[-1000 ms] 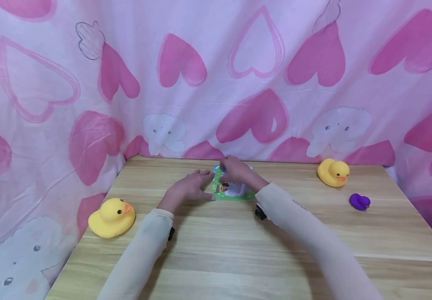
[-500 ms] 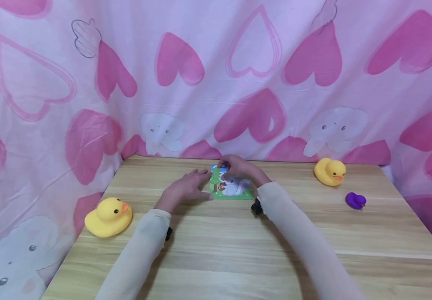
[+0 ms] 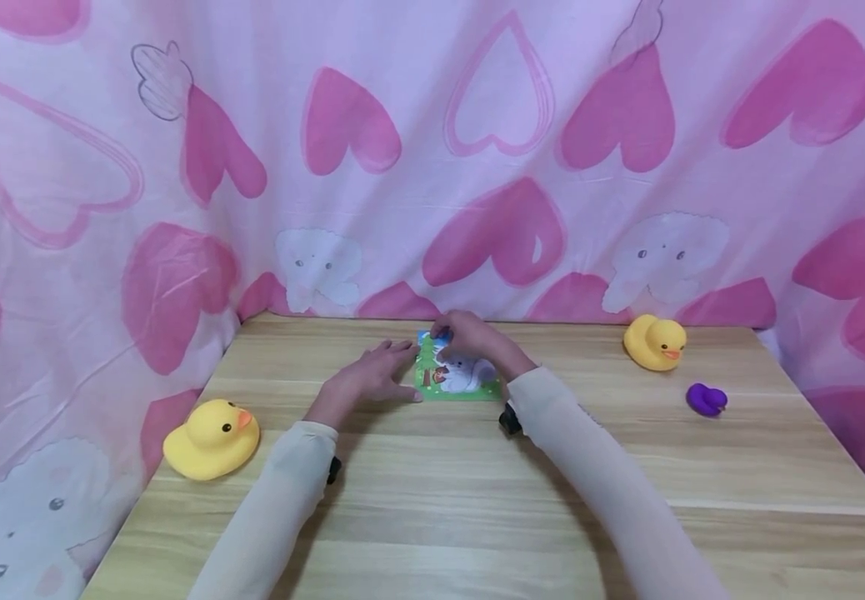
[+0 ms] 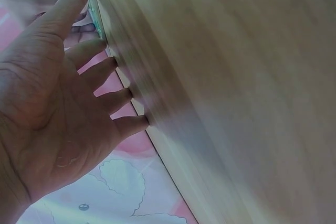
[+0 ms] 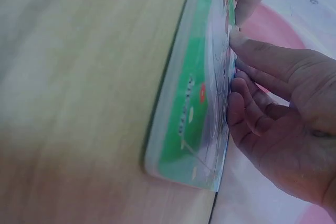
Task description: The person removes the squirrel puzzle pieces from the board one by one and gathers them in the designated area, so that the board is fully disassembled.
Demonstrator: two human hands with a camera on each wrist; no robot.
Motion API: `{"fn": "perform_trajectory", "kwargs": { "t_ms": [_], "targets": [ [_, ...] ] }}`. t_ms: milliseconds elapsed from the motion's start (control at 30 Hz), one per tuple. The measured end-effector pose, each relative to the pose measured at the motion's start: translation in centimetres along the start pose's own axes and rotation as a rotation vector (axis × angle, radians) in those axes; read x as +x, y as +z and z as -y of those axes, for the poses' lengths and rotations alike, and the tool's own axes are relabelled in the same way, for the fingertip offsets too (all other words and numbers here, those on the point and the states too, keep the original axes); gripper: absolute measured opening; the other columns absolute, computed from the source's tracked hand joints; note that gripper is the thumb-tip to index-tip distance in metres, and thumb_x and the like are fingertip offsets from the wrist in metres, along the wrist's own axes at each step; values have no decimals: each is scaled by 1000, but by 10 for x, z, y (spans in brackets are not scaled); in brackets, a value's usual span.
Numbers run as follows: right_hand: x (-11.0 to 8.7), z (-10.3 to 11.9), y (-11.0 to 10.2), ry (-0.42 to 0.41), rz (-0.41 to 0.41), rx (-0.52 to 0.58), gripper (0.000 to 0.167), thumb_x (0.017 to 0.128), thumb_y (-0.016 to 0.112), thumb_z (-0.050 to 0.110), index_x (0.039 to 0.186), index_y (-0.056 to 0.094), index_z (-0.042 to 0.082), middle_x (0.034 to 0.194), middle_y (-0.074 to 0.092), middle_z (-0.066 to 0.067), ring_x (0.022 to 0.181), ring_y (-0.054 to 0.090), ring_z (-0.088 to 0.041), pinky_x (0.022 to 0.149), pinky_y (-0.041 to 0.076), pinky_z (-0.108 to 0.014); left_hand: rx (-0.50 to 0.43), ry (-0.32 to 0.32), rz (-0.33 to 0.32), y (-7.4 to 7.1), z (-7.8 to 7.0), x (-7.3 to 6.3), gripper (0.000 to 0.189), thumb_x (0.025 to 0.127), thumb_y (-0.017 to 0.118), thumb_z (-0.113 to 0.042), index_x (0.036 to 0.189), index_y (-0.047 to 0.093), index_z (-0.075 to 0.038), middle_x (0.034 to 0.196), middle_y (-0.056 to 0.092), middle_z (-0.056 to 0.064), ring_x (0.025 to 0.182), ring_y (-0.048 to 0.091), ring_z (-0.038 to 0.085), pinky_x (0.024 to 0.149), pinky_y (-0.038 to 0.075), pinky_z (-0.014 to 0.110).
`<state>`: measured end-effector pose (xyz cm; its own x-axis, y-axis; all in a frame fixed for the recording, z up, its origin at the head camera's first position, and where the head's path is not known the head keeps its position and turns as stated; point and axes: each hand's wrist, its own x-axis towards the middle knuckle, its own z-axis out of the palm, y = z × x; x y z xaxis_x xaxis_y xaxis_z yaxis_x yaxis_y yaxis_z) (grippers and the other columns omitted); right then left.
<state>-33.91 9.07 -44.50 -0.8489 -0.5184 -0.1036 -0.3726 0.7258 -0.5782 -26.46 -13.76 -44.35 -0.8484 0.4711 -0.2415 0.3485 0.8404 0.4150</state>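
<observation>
Near the table's far edge lies a small flat picture board (image 3: pixel 466 390), with a green border and a grey-white animal printed on it. My right hand (image 3: pixel 470 335) is over its upper part, fingers bent, covering some of the picture. In the right wrist view the right hand's (image 5: pixel 294 103) thumb and fingertips touch the board (image 5: pixel 181 140), apart from each other; whether they pinch a loose piece cannot be made out. My left hand (image 3: pixel 368 375) rests at the board's left side, its fingers extended and thumb at the lower left corner. The left wrist view shows the left hand's (image 4: pixel 68 98) spread fingers touching the tabletop.
A yellow rubber duck (image 3: pixel 211 440) sits at the table's left edge. Another yellow duck (image 3: pixel 655 342) and a small purple duck (image 3: pixel 706 400) are on the right of the wooden table (image 3: pixel 432 500). A pink heart-patterned curtain (image 3: pixel 402 200) hangs behind the table.
The right hand's fingers have shifted slightly over the board, uncovering more of the printed animal. The left hand keeps its place at the board's side. The whole head view has drifted a little.
</observation>
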Motion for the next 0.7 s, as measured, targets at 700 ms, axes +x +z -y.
{"fn": "perform_trajectory", "kwargs": {
  "t_ms": [700],
  "targets": [
    [8,-2,-4,64,72,100,47,88,84,9,130,62,14,126,65,-4,119,62,-24,114,52,-44,-5,9,1,0,2,2,95,94,76,-53,169,29,-20,178,22,7,166,11,42,134,11,65]
  ]
}}
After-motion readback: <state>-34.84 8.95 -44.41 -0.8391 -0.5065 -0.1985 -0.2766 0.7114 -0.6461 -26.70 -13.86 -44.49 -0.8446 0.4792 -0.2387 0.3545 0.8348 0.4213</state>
